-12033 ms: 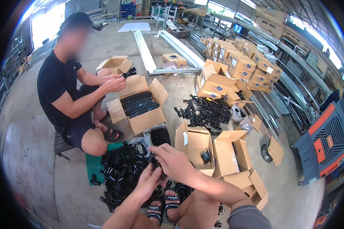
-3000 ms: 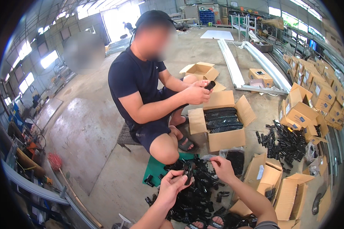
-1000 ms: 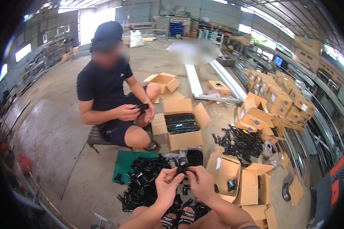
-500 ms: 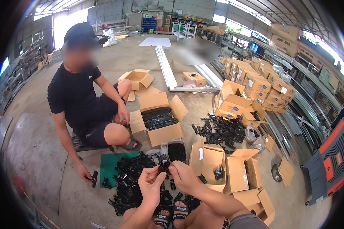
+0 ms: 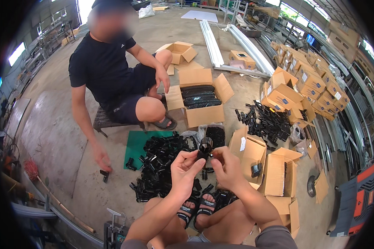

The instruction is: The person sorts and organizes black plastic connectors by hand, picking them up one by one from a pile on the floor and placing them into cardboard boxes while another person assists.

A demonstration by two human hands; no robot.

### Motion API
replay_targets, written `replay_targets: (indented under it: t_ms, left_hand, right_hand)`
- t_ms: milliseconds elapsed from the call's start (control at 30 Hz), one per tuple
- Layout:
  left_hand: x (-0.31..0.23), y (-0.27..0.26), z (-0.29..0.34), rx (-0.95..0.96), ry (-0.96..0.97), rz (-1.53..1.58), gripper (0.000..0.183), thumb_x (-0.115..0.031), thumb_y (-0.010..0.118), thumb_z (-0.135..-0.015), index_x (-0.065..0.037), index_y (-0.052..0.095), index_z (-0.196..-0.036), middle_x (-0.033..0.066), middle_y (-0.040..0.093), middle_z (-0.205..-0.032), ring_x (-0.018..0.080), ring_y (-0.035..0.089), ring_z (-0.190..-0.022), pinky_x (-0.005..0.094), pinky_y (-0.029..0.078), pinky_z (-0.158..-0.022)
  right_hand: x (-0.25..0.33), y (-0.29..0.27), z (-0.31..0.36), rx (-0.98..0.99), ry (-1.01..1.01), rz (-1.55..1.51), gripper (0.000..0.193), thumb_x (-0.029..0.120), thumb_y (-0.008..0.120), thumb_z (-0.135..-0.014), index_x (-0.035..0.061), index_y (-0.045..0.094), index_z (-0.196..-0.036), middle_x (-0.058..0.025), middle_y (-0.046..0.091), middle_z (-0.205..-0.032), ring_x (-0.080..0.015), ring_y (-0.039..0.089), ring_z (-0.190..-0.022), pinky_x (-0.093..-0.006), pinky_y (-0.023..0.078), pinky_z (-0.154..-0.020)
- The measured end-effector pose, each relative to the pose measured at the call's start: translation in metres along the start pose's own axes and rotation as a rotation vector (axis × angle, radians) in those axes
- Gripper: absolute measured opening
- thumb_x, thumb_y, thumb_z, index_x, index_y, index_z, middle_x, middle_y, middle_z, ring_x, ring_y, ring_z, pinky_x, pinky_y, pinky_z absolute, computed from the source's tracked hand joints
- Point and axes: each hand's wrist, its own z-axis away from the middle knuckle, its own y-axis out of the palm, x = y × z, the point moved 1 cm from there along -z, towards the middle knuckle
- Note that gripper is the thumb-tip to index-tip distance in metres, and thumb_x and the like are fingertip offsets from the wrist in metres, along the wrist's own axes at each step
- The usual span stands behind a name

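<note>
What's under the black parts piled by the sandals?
The black parts lie partly over a green mat, bare at upper left; how far it extends beneath them is hidden.

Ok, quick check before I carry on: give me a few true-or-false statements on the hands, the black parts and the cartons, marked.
1. The left hand holds a black part. True.
2. The right hand is down in the pile of black parts. False: the right hand is raised, close to the held part.
3. A green sheet shows beside the pile. True.
4. The co-worker's lowered hand is inside a carton. False: it is down at a loose black part on the floor.
5. The carton with rows of dark pieces stands open. True.
</note>
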Motion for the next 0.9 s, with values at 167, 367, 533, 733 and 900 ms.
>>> replay_targets:
  t_ms: [167,367,533,733,900]
  left_hand:
    - [0.003,0.009,-0.001,-0.020,-0.010,-0.064,0.025,0.006,0.070,-0.090,0.000,0.060,-0.113,0.0114,0.071,-0.112,0.0132,0.066,-0.103,0.0278,0.054,-0.090]
    - [0.001,0.000,0.000,-0.029,0.008,-0.046,0.026,0.006,0.070,-0.089,-0.001,0.059,-0.111,0.0116,0.071,-0.112,0.0142,0.067,-0.100,0.0285,0.054,-0.089]
    - [0.006,0.007,0.001,-0.017,-0.014,-0.085,0.025,0.007,0.071,-0.089,-0.002,0.060,-0.109,0.0106,0.071,-0.110,0.0127,0.067,-0.099,0.0269,0.053,-0.089]
    - [0.005,0.007,0.003,-0.035,-0.041,-0.093,0.025,0.007,0.071,-0.089,-0.003,0.059,-0.108,0.0100,0.071,-0.109,0.0122,0.066,-0.099,0.0261,0.052,-0.087]
    - [0.007,0.007,0.004,-0.003,-0.075,-0.107,0.025,0.007,0.071,-0.088,-0.003,0.059,-0.109,0.0097,0.070,-0.109,0.0126,0.066,-0.099,0.0267,0.052,-0.089]
  right_hand:
    - [-0.013,0.000,-0.002,-0.040,-0.172,0.235,0.015,0.011,0.067,-0.090,0.0004,0.059,-0.097,-0.0160,0.060,-0.081,-0.0361,0.063,-0.078,-0.0423,0.051,-0.067]
    - [0.004,0.002,-0.008,-0.081,-0.150,0.102,0.016,0.015,0.063,-0.093,-0.0003,0.058,-0.089,-0.0189,0.058,-0.080,-0.0396,0.060,-0.074,-0.0433,0.048,-0.065]
    - [-0.027,-0.004,-0.003,0.045,-0.194,0.279,0.019,0.018,0.064,-0.095,-0.0005,0.059,-0.094,-0.0185,0.061,-0.082,-0.0370,0.063,-0.077,-0.0431,0.049,-0.064]
    - [-0.005,-0.004,0.003,-0.020,-0.078,0.123,0.018,0.018,0.058,-0.098,0.0001,0.060,-0.094,-0.0188,0.061,-0.080,-0.0387,0.062,-0.074,-0.0428,0.049,-0.064]
    - [-0.035,-0.007,0.008,-0.031,-0.003,0.048,0.019,0.019,0.059,-0.100,0.0003,0.061,-0.100,-0.0154,0.061,-0.080,-0.0334,0.062,-0.071,-0.0381,0.049,-0.064]
